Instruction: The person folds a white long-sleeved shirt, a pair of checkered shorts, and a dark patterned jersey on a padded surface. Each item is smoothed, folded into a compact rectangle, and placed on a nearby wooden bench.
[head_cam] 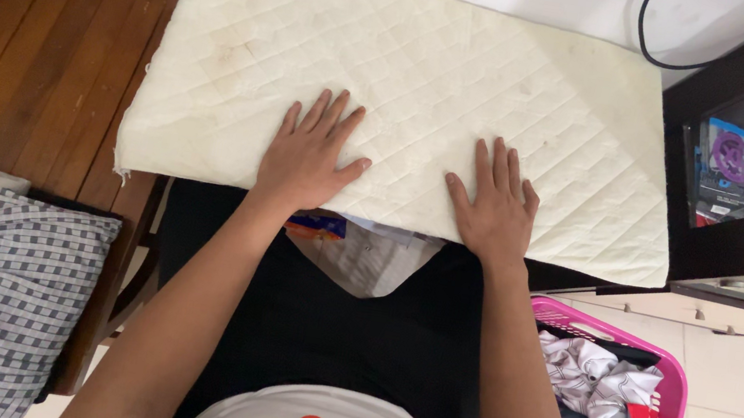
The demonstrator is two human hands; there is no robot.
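Both hands, left hand and right hand, lie flat with fingers spread on a cream quilted fabric pad at its near edge; even, outward pressure would likely smooth it best.

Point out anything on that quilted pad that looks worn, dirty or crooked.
The cream quilted pad under the left hand and right hand has faint brownish stains across it. Its left edge is frayed, and it lies slightly askew, overhanging the wooden table.
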